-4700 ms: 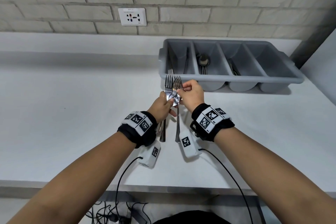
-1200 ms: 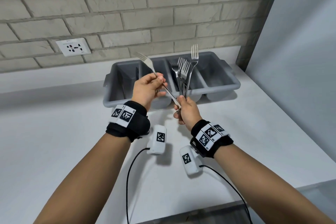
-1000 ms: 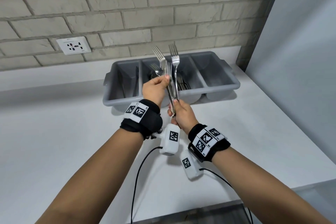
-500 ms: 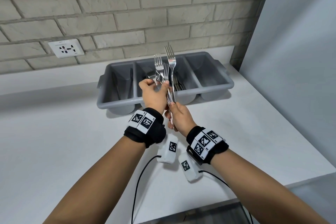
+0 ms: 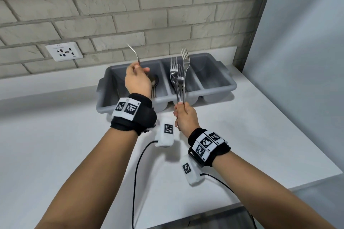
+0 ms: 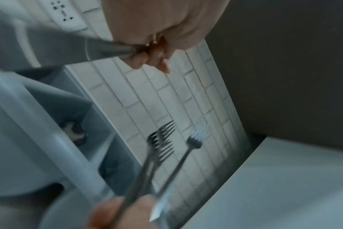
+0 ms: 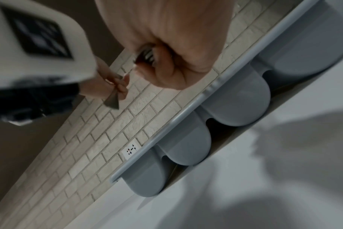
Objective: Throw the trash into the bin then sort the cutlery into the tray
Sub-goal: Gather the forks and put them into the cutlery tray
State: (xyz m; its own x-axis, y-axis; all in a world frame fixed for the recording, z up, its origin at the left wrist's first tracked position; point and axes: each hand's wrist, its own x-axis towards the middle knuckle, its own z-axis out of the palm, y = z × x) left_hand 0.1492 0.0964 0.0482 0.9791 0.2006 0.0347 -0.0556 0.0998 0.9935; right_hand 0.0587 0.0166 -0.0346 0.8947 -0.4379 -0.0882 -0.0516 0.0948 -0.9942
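My left hand (image 5: 138,69) pinches a single fork (image 5: 134,55) by its handle, with the tines pointing up toward the wall, above the left half of the grey cutlery tray (image 5: 229,87). My right hand (image 5: 183,111) grips three forks (image 5: 178,75) by their handles. They stand tines up in front of the tray's third compartment. The left wrist view shows my fingers (image 6: 145,52) closed on the fork handle (image 6: 110,48) and the three forks (image 6: 162,139) beyond. In the right wrist view my fist (image 7: 166,58) wraps the handles (image 7: 145,55).
Spoons (image 5: 154,82) lie in the tray's second compartment. The tray stands on a white counter (image 5: 55,145) against a brick wall with a socket (image 5: 64,51). A tall pale panel (image 5: 307,61) closes off the right side. The counter's front edge is near my forearms.
Half a second ago both hands were together on the fork bundle. My left hand has since drawn one fork out and moved left and up, while the right hand keeps the other three.
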